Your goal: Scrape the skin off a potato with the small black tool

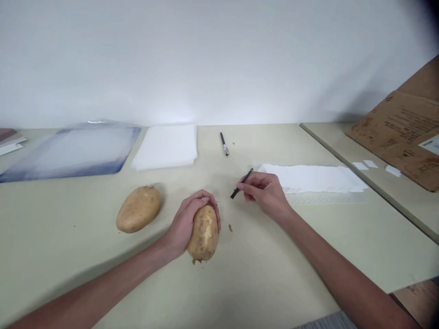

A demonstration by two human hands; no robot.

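The left hand (187, 219) cups; the right hand (265, 189) pinches, palm seemingly inward.

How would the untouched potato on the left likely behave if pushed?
The untouched potato would probably rock or roll, given its rounded, oblong shape. Its plump form suggests stiffness and some weight. Its matte skin looks unlikely to slip.

On the bench (51, 269), one potato (203, 240) sits in the left hand (183, 221). The other potato (139, 210) lies left of it. A scrap (230, 228) lies just right of the held potato. The right hand (267, 192), farther back, has a stick (235, 193) in it. Behind, from left to right, are a sheet (77, 153), a paper pile (166, 146) and a tool (224, 144). Right of the right hand lies a paper strip (318, 179), then cardboard (398, 130).
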